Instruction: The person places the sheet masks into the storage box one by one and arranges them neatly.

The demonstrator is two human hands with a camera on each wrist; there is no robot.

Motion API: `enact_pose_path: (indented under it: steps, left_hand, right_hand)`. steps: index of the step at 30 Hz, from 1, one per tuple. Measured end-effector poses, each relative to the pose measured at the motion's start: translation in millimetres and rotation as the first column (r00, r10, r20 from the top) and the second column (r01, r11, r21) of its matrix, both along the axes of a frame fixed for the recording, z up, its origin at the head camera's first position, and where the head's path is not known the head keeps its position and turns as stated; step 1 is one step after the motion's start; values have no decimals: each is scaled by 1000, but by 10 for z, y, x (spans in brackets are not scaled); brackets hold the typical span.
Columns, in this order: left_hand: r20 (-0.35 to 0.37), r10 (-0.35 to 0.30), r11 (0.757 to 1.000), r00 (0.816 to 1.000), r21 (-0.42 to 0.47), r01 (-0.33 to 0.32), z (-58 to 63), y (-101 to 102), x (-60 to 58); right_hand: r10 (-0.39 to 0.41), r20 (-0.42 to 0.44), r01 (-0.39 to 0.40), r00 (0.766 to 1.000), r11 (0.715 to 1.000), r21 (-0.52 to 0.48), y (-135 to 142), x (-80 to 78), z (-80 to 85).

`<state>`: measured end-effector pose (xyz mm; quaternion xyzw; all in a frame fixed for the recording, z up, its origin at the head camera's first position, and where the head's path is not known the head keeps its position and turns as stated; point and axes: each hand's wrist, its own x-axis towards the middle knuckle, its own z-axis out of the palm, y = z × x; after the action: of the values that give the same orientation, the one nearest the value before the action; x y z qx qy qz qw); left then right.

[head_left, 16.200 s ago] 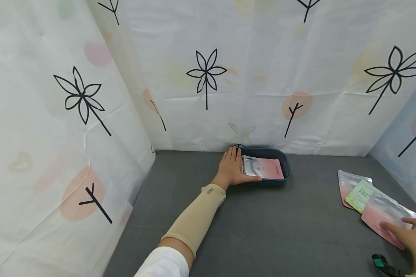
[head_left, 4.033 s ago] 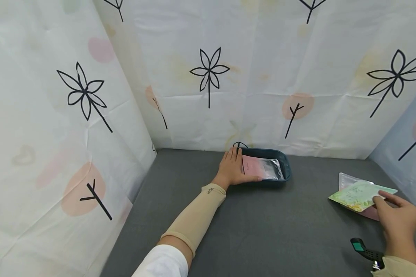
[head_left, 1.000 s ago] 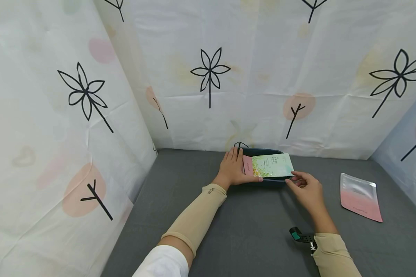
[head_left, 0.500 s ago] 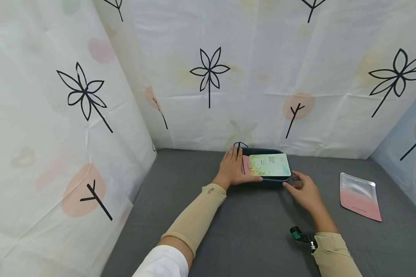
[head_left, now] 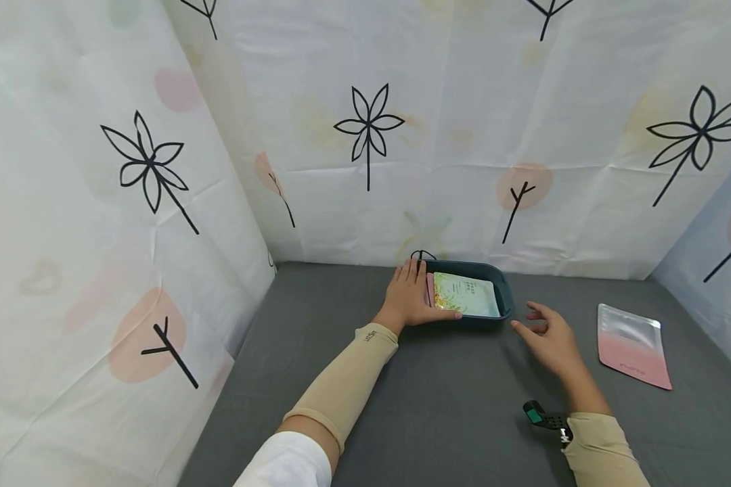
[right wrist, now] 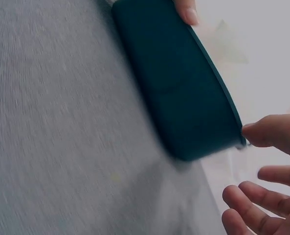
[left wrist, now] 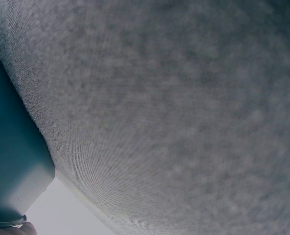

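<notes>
A dark teal plastic basket [head_left: 504, 301] stands against the back wall in the head view. Inside it lies a green-and-white sachet [head_left: 466, 295], flat, over a pink one [head_left: 430, 289] whose left edge shows. My left hand [head_left: 405, 297] rests on the basket's left end, fingers straight and thumb along the front rim; its thumb tip appears at the rim in the right wrist view. Just right of the basket, my right hand [head_left: 548, 338] holds nothing, its fingers spread and loosely bent. Farther right, a pink-and-silver foil sachet [head_left: 633, 346] lies on the table.
The grey cloth-covered table [head_left: 438, 406] meets a patterned white curtain [head_left: 451, 203] right behind the basket. More curtain hangs at the left and right. A black strap device [head_left: 545, 416] sits at my right wrist.
The green sachet went from the right-hand pile into the basket, and my right hand let it go and drew back right. Earlier, a pink sachet left that pile too. My left hand stayed put.
</notes>
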<state>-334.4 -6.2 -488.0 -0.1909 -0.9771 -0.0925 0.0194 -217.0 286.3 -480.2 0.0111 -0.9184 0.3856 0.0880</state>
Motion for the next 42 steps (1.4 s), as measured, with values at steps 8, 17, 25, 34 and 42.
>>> enact_pose_path:
  steps: [8,17,25,34,42]
  left_hand:
    - [-45,-14,1000,999,1,14,15,-18,47]
    - [-24,-9,1000,1000,-6,9,21,-26,59]
    - [-26,-15,1000,1000,-14,15,8,-17,29]
    - [-10,-13,1000,1000,-21,13,28,-28,36]
    - [-36,-16,1000,999,-12,15,24,-29,59]
  right_hand:
    - [-138,72,138,988,990,0,444,114,128]
    - [-327,174,328,929,944,21,974,279,272]
    - [-448,259,450,855,891,57,1349,451,290]
    - [-586,340,611,735,791,42,1519,571,135]
    - [-605,389,638,695,768,54,1607,629,35]
